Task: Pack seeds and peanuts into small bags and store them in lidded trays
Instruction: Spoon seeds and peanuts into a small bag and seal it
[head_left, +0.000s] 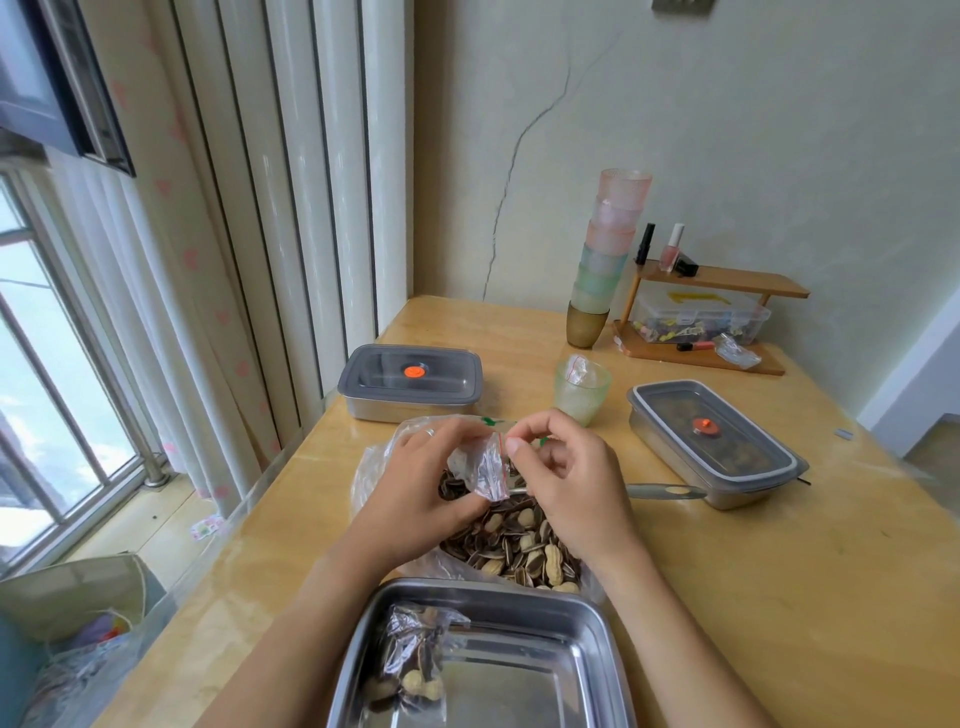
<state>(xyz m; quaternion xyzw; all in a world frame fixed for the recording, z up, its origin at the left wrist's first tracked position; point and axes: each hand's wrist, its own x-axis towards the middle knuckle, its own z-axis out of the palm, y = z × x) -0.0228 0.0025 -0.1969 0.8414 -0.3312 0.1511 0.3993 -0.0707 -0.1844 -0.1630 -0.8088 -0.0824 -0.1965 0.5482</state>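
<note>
Wooden table (753, 597) filling the frame, set against a cracked wall, curtains at the left. Open steel tray (524, 670) lying at the near edge, one filled bag (415, 660) of seeds and peanuts resting in its left half. Just beyond it, a big clear plastic bag (374, 467) sitting open with a loose heap of striped seeds and peanuts (514, 545) inside. Two lidded trays standing farther back: left one (410, 382) near the curtain, right one (711, 441) showing dark contents under its lid. A spoon handle (665, 491) poking out between the heap and the right tray. Green cup (581, 389) holding spare small bags, standing between the lidded trays.

Both hands hovering over the heap. Left hand (421, 483) gripping a small zip bag (480, 467), partly filled with seeds, thumb and fingers closed around its body. Right hand (566, 467) pinching the bag's red-lined mouth between thumb and forefinger.
</note>
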